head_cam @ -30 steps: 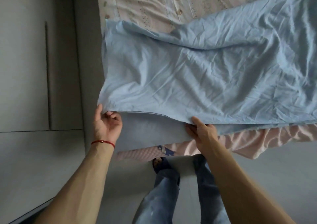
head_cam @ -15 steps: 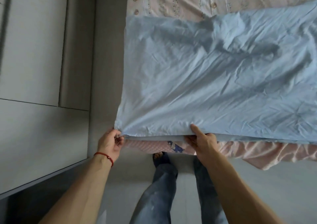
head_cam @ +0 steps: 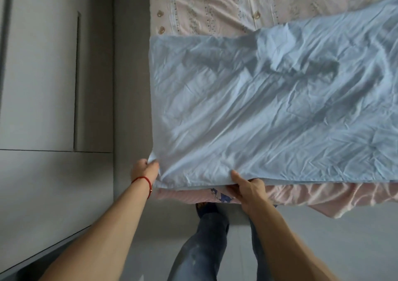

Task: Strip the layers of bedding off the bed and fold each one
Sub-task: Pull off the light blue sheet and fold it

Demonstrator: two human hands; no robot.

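One pale blue sheet (head_cam: 269, 113), creased and doubled over so two layers show at its near edge, lies spread on the bed (head_cam: 215, 7) over a patterned pinkish cover. The left hand (head_cam: 144, 171) pinches its near left corner; the right hand (head_cam: 247, 187) grips the same near edge further along, thumb on top.

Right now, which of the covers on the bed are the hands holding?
The plain light blue sheet. The left hand grips its corner and the right hand its near edge. The flowery cover and pink bedding lie untouched.
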